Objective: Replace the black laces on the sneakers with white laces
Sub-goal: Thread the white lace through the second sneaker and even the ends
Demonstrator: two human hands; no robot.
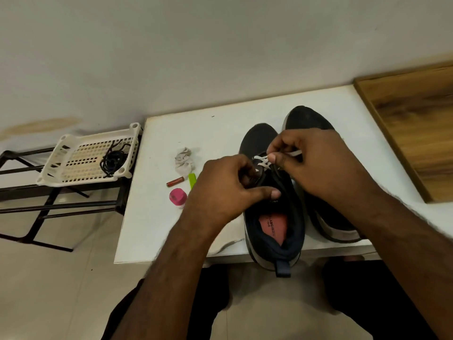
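Observation:
Two black sneakers stand side by side on the white table (220,128), toes pointing away. The left sneaker (272,231) is nearest, its heel over the table's front edge. My left hand (228,190) grips its upper by the eyelets, thumb across the tongue. My right hand (311,163) pinches a white lace (263,161) threaded through the lower eyelets. The right sneaker (308,119) sits behind my right hand, mostly hidden. A bundle of black laces (111,160) lies in a white plastic basket (73,173) on the left.
The basket sits on a black metal rack (31,207) left of the table. On the table lie a crumpled grey cloth (183,159), a small red tube (175,181), a green object (192,179) and a pink cap (177,196). A wooden panel (416,123) borders the right.

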